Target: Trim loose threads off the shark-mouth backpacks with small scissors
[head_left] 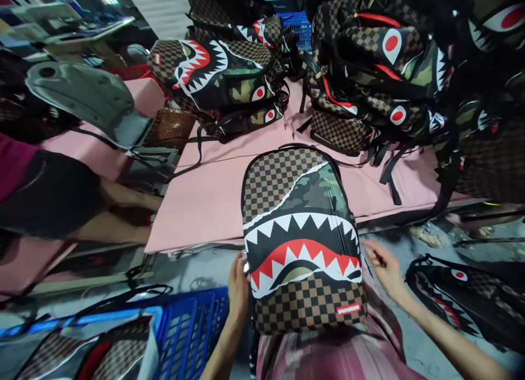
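Note:
A backpack [303, 199] with brown checks, a camouflage patch and a shark mouth stands against the pink table's near edge, its base over my lap. Along its left side, my left hand [238, 284] has its fingers closed against the edge, where something small and shiny shows. My right hand [382, 265] is just off the right side, fingers curled around a small dark item that I cannot make out.
Similar backpacks [225, 74] are piled at the back of the pink table [205, 199] and at the right [356, 85]. A blue basket [192, 325] holds bags at lower left. Another backpack [463, 292] lies at lower right. A person [49, 188] stands at left.

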Action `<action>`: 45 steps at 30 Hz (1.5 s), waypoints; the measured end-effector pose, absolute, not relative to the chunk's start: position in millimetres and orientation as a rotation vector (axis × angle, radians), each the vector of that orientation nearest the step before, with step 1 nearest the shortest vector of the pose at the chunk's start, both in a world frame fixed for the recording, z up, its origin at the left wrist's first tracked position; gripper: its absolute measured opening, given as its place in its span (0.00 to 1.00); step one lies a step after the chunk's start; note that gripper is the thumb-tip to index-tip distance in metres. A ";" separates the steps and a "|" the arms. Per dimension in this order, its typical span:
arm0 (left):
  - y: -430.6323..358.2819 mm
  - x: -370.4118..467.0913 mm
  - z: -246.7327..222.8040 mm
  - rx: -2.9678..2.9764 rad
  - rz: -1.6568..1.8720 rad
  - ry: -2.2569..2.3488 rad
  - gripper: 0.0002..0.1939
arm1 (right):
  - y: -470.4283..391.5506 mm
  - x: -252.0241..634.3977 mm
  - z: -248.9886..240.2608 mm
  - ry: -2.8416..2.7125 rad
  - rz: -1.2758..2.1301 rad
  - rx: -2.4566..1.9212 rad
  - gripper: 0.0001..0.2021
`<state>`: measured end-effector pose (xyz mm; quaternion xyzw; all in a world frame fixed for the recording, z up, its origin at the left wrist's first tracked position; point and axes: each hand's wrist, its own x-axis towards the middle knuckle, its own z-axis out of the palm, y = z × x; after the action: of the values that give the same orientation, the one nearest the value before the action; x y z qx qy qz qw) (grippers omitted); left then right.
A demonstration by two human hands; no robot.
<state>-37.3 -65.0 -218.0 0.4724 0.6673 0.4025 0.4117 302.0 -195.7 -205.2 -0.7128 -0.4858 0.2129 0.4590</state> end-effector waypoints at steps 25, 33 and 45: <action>-87.7 17.1 -186.0 3.033 0.368 1.143 0.21 | 3.3 339.3 -127.6 -1.791 -0.102 -1.942 0.09; -87.2 19.8 -183.5 2.967 0.467 1.148 0.19 | 11.2 341.2 -135.4 -1.832 -0.202 -1.859 0.10; -87.4 20.5 -183.7 2.961 0.468 1.159 0.20 | 9.2 344.3 -136.6 -1.830 -0.183 -1.835 0.11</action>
<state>20.5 -87.4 -183.7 0.9206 0.3605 0.1454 -0.0361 344.3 9.2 -136.6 -0.6805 -0.6784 -0.0678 0.2686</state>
